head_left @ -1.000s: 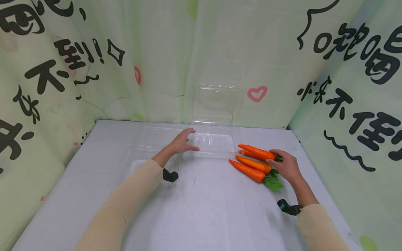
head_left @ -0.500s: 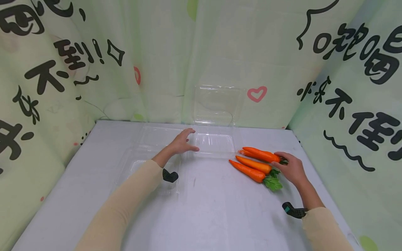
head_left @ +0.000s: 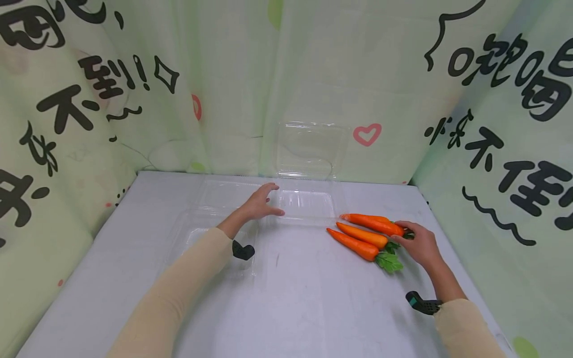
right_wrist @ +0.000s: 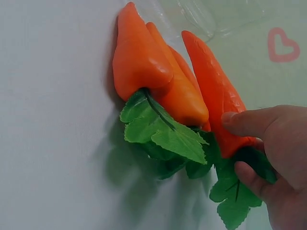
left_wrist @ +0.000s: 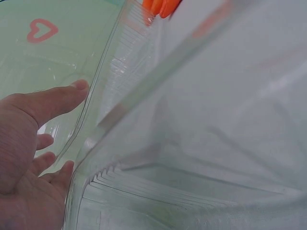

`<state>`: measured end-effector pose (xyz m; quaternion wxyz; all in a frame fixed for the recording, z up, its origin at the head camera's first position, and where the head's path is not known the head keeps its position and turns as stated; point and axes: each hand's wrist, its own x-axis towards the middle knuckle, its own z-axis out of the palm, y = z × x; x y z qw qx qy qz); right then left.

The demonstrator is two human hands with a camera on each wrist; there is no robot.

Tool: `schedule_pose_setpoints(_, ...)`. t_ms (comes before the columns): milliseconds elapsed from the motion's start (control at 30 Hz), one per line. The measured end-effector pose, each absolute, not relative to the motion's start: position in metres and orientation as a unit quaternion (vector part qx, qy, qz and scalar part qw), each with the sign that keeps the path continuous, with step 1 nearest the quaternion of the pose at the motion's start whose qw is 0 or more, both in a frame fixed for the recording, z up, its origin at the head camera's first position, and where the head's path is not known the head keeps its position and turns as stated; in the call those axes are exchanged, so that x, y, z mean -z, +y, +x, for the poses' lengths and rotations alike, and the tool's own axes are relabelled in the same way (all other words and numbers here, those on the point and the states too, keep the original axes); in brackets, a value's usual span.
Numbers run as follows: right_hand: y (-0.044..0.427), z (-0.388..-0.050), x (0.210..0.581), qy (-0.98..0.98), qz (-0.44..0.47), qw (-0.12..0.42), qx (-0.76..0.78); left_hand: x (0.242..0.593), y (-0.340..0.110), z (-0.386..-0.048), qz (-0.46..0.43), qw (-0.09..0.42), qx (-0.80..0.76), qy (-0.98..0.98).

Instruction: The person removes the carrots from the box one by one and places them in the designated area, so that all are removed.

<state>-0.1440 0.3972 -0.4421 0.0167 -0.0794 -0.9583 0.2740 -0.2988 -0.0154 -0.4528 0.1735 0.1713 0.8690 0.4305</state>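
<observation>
My right hand (head_left: 418, 243) pinches an orange carrot (head_left: 380, 226) at its leafy end, seen also in the right wrist view, where the thumb and fingers grip the carrot (right_wrist: 213, 91) near its green leaves. Beside it lie several more carrots: one partly hidden behind it, then a middle carrot (head_left: 362, 234) and a front carrot (head_left: 353, 244) with broad leaves (head_left: 389, 261). My left hand (head_left: 259, 203) has its thumb and fingers spread at the left edge of a clear plastic box (head_left: 306, 219). Whether it touches the rim is unclear. The box's lid (head_left: 309, 149) stands raised.
More clear plastic containers (head_left: 224, 191) stand left of the box, partly behind the left forearm; their outlines are faint. Under everything is a white-covered table (head_left: 313, 298). A printed curtain (head_left: 233, 99) rises along its back and sides.
My right hand has drawn the held carrot to the right and a little toward me, its tip coming lower. The carrot behind it shows differently. My left hand stays where it was.
</observation>
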Motion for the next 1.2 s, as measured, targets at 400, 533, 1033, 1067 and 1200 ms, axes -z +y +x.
schedule_pose_setpoints(400,0.388,-0.155,0.444,-0.957,-0.086,-0.007,-0.277,0.453,-0.016,-0.3,0.176,0.175,-0.435,0.866)
schedule_pose_setpoints(533,0.384,-0.157,0.445,-0.954,-0.089,-0.014,-0.285,0.453,-0.016,-0.3,0.176,0.174,-0.434,0.866)
schedule_pose_setpoints(1033,0.376,-0.159,0.449,-0.956,-0.091,-0.016,-0.278,0.455,-0.015,-0.3,0.178,0.173,-0.429,0.868)
schedule_pose_setpoints(1067,0.376,-0.159,0.449,-0.957,-0.092,-0.016,-0.276,0.455,-0.015,-0.3,0.178,0.173,-0.429,0.868)
schedule_pose_setpoints(1200,0.376,-0.159,0.452,-0.957,-0.091,-0.012,-0.275,0.454,-0.016,-0.301,0.177,0.172,-0.429,0.869)
